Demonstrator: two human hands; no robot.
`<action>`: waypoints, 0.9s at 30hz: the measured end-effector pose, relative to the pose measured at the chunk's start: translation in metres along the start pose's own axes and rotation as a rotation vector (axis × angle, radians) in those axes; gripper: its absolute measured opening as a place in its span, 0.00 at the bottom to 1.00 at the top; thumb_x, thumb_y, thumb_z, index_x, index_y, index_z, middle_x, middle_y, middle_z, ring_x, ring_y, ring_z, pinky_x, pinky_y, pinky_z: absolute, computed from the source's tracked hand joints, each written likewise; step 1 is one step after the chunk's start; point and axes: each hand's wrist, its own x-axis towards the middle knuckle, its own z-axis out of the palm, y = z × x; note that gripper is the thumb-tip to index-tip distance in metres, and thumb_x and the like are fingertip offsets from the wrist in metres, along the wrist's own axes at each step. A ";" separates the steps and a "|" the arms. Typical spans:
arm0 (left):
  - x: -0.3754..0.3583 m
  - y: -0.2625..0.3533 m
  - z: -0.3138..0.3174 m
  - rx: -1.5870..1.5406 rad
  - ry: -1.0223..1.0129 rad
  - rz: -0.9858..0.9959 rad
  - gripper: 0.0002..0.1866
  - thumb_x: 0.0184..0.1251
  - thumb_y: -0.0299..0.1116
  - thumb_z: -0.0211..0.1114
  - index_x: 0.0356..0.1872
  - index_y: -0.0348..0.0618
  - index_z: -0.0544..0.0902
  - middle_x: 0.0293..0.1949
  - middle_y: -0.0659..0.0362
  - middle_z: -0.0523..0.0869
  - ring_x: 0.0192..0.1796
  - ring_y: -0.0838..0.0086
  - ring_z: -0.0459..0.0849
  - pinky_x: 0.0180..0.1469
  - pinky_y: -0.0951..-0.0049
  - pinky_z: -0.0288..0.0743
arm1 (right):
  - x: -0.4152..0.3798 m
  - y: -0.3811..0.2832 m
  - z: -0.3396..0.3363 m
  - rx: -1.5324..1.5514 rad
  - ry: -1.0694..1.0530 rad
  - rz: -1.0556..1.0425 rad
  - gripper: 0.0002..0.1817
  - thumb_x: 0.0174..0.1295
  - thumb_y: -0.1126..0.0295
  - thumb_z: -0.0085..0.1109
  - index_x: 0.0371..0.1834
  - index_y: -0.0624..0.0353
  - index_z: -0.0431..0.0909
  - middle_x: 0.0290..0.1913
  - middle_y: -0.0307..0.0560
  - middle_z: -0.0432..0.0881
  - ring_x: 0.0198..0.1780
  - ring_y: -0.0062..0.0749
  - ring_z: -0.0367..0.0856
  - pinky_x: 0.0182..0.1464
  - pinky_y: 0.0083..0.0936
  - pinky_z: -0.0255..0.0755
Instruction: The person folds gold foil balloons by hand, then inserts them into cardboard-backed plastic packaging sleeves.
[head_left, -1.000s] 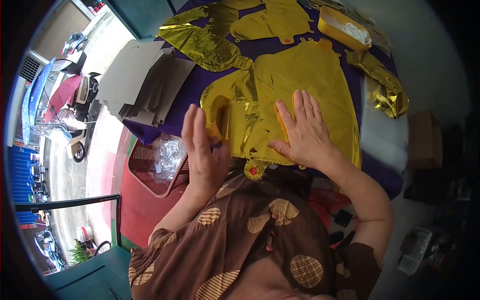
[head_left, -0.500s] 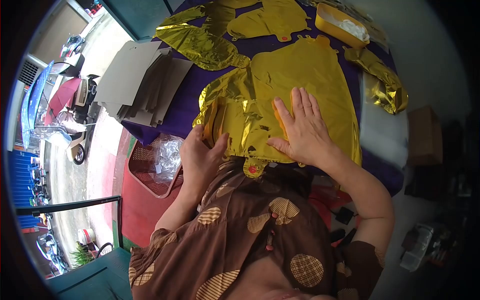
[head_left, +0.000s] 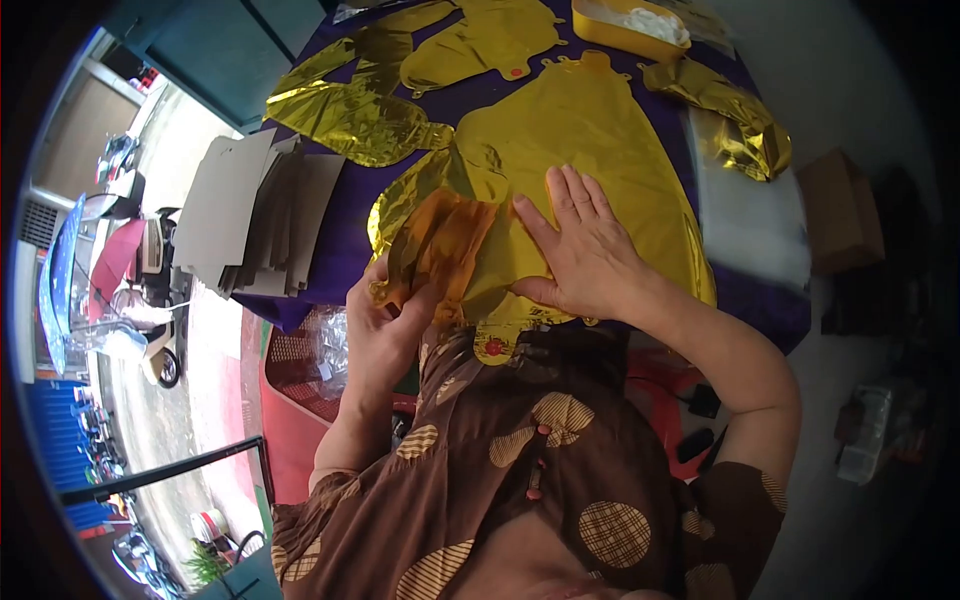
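So the main thing here is a big, flat, shiny gold foil piece (head_left: 570,120), lying on a table covered in deep purple cloth (head_left: 345,230), right up at the near edge. Its little rounded tab with a red dot (head_left: 493,347) pokes out toward the person's brown shirt with tan patterned circles (head_left: 560,480).

Left hand (head_left: 385,325) has a grip on a wrinkled amber-orange flap (head_left: 440,245), pinched between thumb and fingers and lifted up at an angle over the foil's left part. Can't tell if that flap is the foil's other side or a separate layer. Right hand (head_left: 590,250) isn't gripping anything: it's palm down on the gold foil, fingers stretched out and thumb off to the side, just right of the flap.

Around them: a crinkly, extra-shiny gold foil piece (head_left: 350,115) beyond the left hand, another flat gold foil piece with its own red dot (head_left: 480,50) at the far side, and a yellow tray (head_left: 620,40) with white stuff in it, too blurry to name. A crumpled gold foil bundle (head_left: 755,135) sits over by the right edge, next to clear plastic sheeting (head_left: 750,220). Stack of grey cardboard sheets (head_left: 235,200) at the left edge, and below it a reddish perforated plastic basket (head_left: 285,345) with crumpled clear plastic (head_left: 332,350) inside.
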 end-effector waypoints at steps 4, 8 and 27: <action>0.006 -0.002 -0.001 -0.016 -0.096 0.054 0.16 0.63 0.23 0.60 0.51 0.32 0.81 0.39 0.64 0.85 0.39 0.84 0.79 0.44 0.81 0.72 | -0.001 0.000 0.000 0.009 -0.006 0.009 0.50 0.63 0.32 0.48 0.77 0.62 0.59 0.72 0.84 0.55 0.77 0.73 0.48 0.78 0.54 0.38; 0.006 -0.003 0.005 -0.075 -0.104 0.048 0.17 0.64 0.23 0.61 0.55 0.32 0.80 0.42 0.62 0.86 0.40 0.83 0.80 0.45 0.80 0.73 | -0.002 0.001 0.002 0.065 0.061 -0.013 0.50 0.60 0.35 0.55 0.74 0.64 0.60 0.71 0.85 0.54 0.75 0.76 0.50 0.78 0.55 0.42; 0.048 -0.022 -0.003 0.617 -0.598 0.666 0.21 0.64 0.19 0.56 0.60 0.34 0.77 0.65 0.43 0.77 0.73 0.47 0.69 0.74 0.49 0.60 | 0.001 0.005 0.019 -0.177 0.010 -0.024 0.39 0.68 0.48 0.43 0.78 0.59 0.54 0.73 0.82 0.55 0.77 0.74 0.49 0.78 0.57 0.42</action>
